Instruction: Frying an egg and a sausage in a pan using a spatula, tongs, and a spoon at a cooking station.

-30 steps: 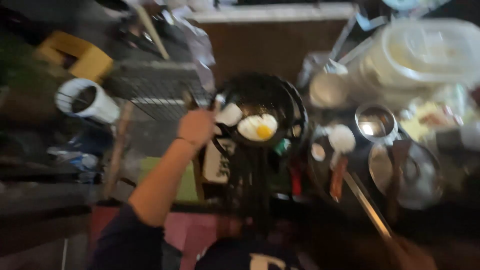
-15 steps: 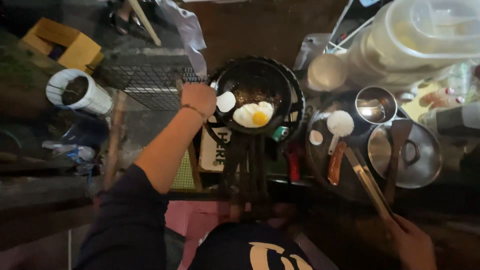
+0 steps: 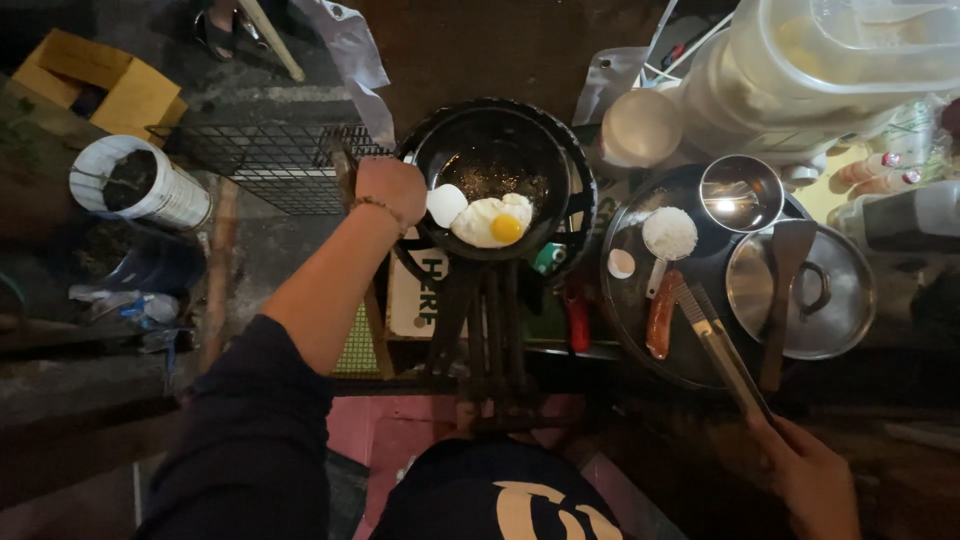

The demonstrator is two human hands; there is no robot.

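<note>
Egg [image 3: 492, 222], white set and yolk whole, lay cracked into the round black pan [image 3: 492, 180]; your left hand [image 3: 392, 190] gripped its white half-shell [image 3: 446, 205], your right hand [image 3: 812, 478] the long metal tongs [image 3: 722, 350].

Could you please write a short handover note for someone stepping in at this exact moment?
Left hand: at the left rim of the black pan, holding a white eggshell over its edge.
Right hand: low right, gripping metal tongs that reach over the round tray; a spoon of white powder, a steel bowl and a pot lid lie there.
Done: one egg is cracked into the pan, yolk whole.
Left: shell still in hand; egg unturned, white set only in part as far as visible.
</note>
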